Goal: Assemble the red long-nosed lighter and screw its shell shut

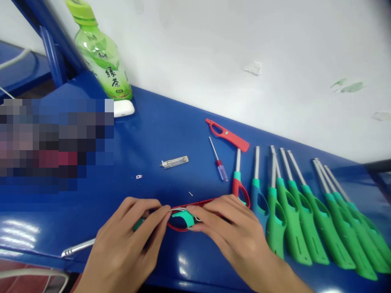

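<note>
Between my two hands lies an opened red utility lighter (180, 229), with a teal trigger (188, 219) and thin white wires showing in its shell. My left hand (131, 240) is closed around the front of its body, and the metal tube (78, 247) sticks out to the left beneath that hand. The thumb and fingers of my right hand (232, 228) pinch at the trigger and wires. Past my hands lie a tiny screw (190, 193), a clear fuel tank (174, 162), a small white part (139, 176) and a screwdriver (220, 167). A loose red shell half (236, 140) rests farther back.
On the right, a red lighter (237, 185), a blue lighter (258, 191) and several green lighters (320, 215) lie in a row. A green tea bottle (105, 65) and a white case (124, 108) stand at the back left by the wall. The left side is partly pixelated.
</note>
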Demonstrator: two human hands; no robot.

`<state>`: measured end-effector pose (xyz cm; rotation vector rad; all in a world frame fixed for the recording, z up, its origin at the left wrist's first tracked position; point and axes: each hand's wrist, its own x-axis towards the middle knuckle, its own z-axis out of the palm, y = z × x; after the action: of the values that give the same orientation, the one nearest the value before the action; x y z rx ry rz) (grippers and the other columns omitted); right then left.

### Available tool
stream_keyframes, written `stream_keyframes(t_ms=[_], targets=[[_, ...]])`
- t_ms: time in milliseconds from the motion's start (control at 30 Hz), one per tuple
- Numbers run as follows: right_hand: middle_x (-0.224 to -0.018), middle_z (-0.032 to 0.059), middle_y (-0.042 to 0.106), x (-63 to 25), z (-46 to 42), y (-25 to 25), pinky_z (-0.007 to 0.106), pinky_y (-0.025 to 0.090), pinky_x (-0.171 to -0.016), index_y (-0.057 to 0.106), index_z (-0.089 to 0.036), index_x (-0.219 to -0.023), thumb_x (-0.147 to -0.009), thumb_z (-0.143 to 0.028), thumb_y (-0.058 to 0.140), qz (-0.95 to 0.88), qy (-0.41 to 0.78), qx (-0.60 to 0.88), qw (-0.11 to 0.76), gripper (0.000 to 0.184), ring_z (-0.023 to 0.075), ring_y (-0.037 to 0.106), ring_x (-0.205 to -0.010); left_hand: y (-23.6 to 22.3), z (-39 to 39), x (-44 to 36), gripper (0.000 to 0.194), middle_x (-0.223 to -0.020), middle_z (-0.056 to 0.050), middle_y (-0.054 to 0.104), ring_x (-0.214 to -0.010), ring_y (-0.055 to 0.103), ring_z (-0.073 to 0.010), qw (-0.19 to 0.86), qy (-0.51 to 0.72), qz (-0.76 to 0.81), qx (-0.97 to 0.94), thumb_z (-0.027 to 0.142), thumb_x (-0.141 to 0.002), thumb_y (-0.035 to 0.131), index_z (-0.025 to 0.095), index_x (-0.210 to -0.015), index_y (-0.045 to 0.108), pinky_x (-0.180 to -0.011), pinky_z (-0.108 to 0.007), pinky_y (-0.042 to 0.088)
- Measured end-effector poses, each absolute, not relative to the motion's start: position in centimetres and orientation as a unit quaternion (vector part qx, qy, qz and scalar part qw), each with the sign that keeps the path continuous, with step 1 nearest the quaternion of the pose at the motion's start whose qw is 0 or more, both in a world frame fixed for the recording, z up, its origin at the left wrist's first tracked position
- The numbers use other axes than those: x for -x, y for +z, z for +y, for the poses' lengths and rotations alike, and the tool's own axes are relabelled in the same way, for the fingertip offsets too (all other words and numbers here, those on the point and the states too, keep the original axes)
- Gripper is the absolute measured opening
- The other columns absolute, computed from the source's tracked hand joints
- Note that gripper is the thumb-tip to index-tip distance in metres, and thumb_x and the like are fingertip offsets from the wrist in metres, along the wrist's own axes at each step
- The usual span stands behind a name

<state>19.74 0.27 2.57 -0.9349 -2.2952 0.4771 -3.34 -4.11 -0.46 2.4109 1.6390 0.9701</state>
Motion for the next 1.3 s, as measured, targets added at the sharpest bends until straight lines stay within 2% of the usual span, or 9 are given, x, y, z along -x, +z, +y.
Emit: stream_keyframes(t_ms=[267,600,700,800,933,1033,1167,1300], targets=[[-0.101,0.0029,0.079,-20.0,0.8,2.8,0.036,0.049,-0.076,0.072,-0.016,-0.123,-0.108,-0.023,0.062,-0.891,0.149,0.340,0.261,0.019,0.0179,0.068,-0.085,-0.4,-3.8,3.4,0.013,-0.106,-0.005,0.065,-0.098,0.055,-0.0184,0.034,0.293,0.523,-0.800,0.014,-0.106,0.056,0.015,-0.113,0.067,-0.087,-0.035,0.049],[-0.100,0.0054,0.077,-20.3,0.2,1.9,0.035,0.053,-0.074,0.074,-0.016,-0.125,-0.103,-0.013,0.068,-0.893,0.129,0.344,0.261,0.023,0.0194,0.069,-0.084,-0.5,-4.3,3.5,0.016,-0.109,-0.004,0.066,-0.100,0.055,-0.0184,0.046,0.287,0.528,-0.798,0.014,-0.106,0.056,0.016,-0.118,0.066,-0.090,-0.035,0.049],[-0.099,0.0060,0.076,-20.2,0.1,2.0,0.035,0.055,-0.071,0.074,-0.016,-0.126,-0.103,-0.015,0.067,-0.889,0.139,0.351,0.258,0.023,0.0192,0.069,-0.081,-0.3,-4.2,3.7,0.021,-0.106,-0.003,0.068,-0.096,0.056,-0.0181,0.042,0.283,0.524,-0.802,0.014,-0.107,0.050,0.020,-0.117,0.068,-0.083,-0.033,0.050],[-0.097,0.0067,0.076,-20.1,0.0,2.1,0.034,0.056,-0.067,0.075,-0.016,-0.124,-0.105,-0.018,0.065,-0.885,0.142,0.361,0.256,0.022,0.0186,0.069,-0.078,-0.1,-3.9,3.9,0.035,-0.105,-0.002,0.070,-0.092,0.056,-0.0181,0.021,0.268,0.510,-0.817,0.005,-0.104,0.043,0.023,-0.114,0.070,-0.074,-0.030,0.049],[-0.096,0.0067,0.075,-20.1,-0.2,2.2,0.033,0.059,-0.067,0.076,-0.016,-0.125,-0.107,-0.020,0.062,-0.881,0.154,0.371,0.249,0.023,0.0179,0.069,-0.076,-0.1,-3.7,3.8,0.041,-0.105,-0.003,0.067,-0.089,0.055,-0.0173,0.007,0.281,0.518,-0.808,-0.001,-0.099,0.043,0.024,-0.114,0.072,-0.068,-0.028,0.048],[-0.095,0.0069,0.075,-20.0,-0.3,2.2,0.033,0.060,-0.067,0.076,-0.015,-0.125,-0.108,-0.021,0.061,-0.880,0.157,0.374,0.247,0.024,0.0179,0.069,-0.076,-0.2,-3.9,3.7,0.039,-0.105,-0.004,0.067,-0.090,0.055,-0.0175,0.015,0.281,0.513,-0.811,0.000,-0.099,0.045,0.023,-0.116,0.071,-0.073,-0.030,0.049],[-0.095,0.0072,0.074,-19.9,-0.3,2.3,0.033,0.059,-0.065,0.076,-0.015,-0.125,-0.108,-0.023,0.061,-0.879,0.157,0.377,0.248,0.024,0.0180,0.068,-0.075,-0.2,-4.4,3.6,0.026,-0.112,-0.006,0.063,-0.099,0.054,-0.0186,0.057,0.290,0.515,-0.805,0.005,-0.102,0.055,0.020,-0.119,0.068,-0.088,-0.034,0.047],[-0.095,0.0072,0.074,-19.8,-0.3,2.2,0.034,0.059,-0.065,0.076,-0.015,-0.125,-0.107,-0.021,0.062,-0.881,0.158,0.374,0.241,0.024,0.0184,0.068,-0.075,-0.2,-4.4,3.6,0.027,-0.111,-0.006,0.062,-0.097,0.052,-0.0191,0.033,0.284,0.504,-0.815,0.002,-0.101,0.053,0.019,-0.117,0.068,-0.086,-0.035,0.045]])
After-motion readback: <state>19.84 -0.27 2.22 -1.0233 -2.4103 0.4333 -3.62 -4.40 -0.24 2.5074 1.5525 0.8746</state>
